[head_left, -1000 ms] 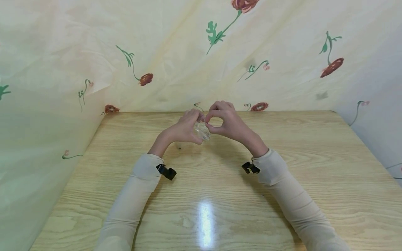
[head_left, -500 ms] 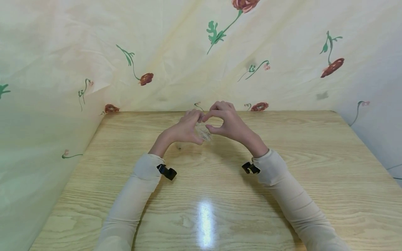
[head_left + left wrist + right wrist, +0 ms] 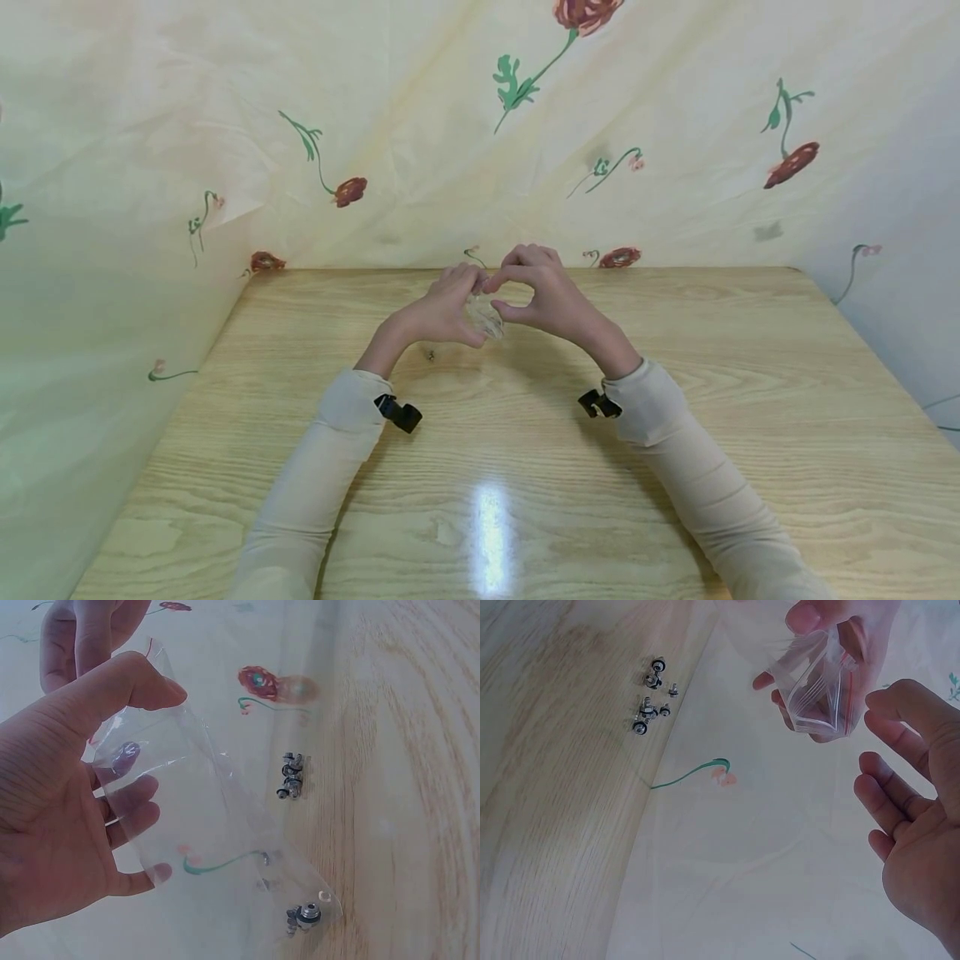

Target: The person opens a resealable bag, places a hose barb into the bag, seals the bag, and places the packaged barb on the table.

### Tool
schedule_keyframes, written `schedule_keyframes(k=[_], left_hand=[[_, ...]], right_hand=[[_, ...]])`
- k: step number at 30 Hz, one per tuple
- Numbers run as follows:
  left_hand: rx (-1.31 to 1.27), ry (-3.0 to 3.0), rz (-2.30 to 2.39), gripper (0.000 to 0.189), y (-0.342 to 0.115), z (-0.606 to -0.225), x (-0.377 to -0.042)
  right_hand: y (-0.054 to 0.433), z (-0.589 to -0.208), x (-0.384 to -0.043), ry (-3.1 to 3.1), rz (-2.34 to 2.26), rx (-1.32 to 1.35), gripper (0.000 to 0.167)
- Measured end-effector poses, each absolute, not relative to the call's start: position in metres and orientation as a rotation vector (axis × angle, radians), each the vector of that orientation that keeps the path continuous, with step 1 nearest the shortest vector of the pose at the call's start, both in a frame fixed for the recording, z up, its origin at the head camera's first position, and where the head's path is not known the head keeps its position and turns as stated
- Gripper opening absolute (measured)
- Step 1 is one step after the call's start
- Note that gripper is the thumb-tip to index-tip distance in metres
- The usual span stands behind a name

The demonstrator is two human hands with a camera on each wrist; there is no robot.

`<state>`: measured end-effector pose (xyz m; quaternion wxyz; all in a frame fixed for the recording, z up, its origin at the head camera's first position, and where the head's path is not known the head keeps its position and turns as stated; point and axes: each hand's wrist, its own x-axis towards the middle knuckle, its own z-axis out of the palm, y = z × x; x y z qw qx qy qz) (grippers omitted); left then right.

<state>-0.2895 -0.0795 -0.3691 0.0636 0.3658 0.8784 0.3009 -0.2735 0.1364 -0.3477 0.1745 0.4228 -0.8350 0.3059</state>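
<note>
My left hand holds a clear zip bag between its thumb and fingers, above the far part of the table. A red line marks the bag's mouth in the right wrist view. My right hand is beside that mouth, thumb and index finger apart; the right wrist view shows its bent fingers gripping nothing. Small metal fittings with dark rings lie on the table. More metal fittings show at the bag's lower corner; whether they are inside or behind it I cannot tell.
The wood-grain table reaches back to a pale flowered cloth, which also hangs along both sides. Black wrist mounts sit at the cuffs. A bright reflection lies on the near tabletop.
One second ago my right thumb and index finger met at the bag's edge; they have since parted. My left hand keeps its hold on the bag, nearly in place.
</note>
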Motion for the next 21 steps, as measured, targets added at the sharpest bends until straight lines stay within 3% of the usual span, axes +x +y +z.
schedule_keyframes(k=[21], left_hand=[[1.086, 2.66, 0.905, 0.059, -0.0802, -0.3694, -0.2921]], right_hand=[[0.1416, -0.3461, -0.2781, -2.37, 0.886, 1.181, 0.013]])
